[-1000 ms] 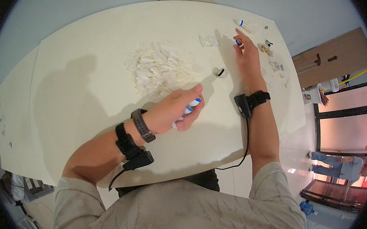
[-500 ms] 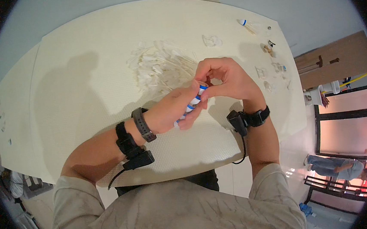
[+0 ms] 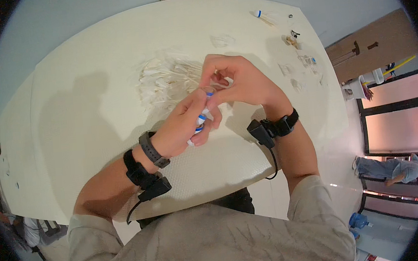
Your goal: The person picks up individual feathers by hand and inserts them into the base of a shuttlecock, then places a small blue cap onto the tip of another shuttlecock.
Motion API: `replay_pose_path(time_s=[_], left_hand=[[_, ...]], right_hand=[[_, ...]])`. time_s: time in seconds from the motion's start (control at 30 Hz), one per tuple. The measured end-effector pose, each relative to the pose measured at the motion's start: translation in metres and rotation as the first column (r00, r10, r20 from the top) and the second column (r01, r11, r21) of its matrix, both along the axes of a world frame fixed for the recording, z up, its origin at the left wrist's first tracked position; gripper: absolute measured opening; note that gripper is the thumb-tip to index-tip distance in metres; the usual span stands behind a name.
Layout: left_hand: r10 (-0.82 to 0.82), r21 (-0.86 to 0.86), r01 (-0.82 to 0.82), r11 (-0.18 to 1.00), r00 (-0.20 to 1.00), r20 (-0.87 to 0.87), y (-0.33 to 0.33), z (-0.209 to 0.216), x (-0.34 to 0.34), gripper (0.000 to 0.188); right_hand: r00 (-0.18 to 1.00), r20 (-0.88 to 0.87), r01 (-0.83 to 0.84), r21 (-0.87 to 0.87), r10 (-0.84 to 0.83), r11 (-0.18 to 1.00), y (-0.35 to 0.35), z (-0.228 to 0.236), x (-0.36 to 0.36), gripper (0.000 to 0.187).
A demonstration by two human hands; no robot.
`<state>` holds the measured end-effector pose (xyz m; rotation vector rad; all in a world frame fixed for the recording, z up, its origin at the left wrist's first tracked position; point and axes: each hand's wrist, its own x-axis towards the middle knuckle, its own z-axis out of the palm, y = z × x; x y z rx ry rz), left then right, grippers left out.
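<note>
Gripping a white-and-blue shuttlecock stack [image 3: 200, 123] in my left hand [image 3: 182, 127], fingers curled around it, I hold it just above the table [image 3: 70, 117], nearer me than the feather pile [image 3: 165, 77]. My right hand [image 3: 239, 81] pinches its top end with thumb and fingertips. A lone shuttlecock [image 3: 260, 14] lies well beyond the pile.

Both hands met above the middle of the bench [image 3: 93, 90], the left hand [image 3: 182, 127] just before the right hand [image 3: 244, 81]. A heap of feathers [image 3: 165, 77] lay behind them. A shuttlecock [image 3: 261, 14] sat far back right, small bits [image 3: 299, 59] near it.
</note>
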<state>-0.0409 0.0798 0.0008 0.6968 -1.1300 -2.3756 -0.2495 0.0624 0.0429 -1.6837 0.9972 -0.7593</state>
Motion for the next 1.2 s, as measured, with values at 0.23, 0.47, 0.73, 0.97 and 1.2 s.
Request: replay_pose_path(time_s=[0.23, 0.47, 0.73, 0.97, 1.2], left_hand=[[-0.010, -0.020, 0.010, 1.000, 0.999, -0.032, -0.002, -0.003, 0.002, 0.045], [-0.083, -0.089, 0.079, 0.993, 0.996, -0.044, -0.004, -0.004, 0.002, 0.053], [-0.054, -0.040, 0.052, 0.998, 0.996, -0.066, -0.004, -0.002, 0.004, 0.042], [-0.046, -0.072, 0.040, 0.997, 0.996, -0.082, -0.005, -0.006, 0.004, 0.054], [-0.066, -0.062, 0.063, 0.996, 0.996, -0.056, -0.005, 0.000, 0.003, 0.054]], right_hand=[[0.998, -0.041, -0.050, -0.090, 0.046, 0.995, 0.001, 0.002, -0.001, 0.027], [0.243, -0.615, 0.521, -0.569, -0.750, 0.636, 0.007, 0.020, -0.096, 0.044], [0.026, -0.924, 0.552, -0.306, -0.382, 0.776, 0.040, 0.006, -0.192, 0.065], [0.205, -0.914, 0.764, -0.074, -0.350, 0.641, 0.024, 0.002, -0.178, 0.057], [0.326, -0.806, 0.612, -0.219, -0.494, 0.760, 0.020, 0.007, -0.140, 0.053]])
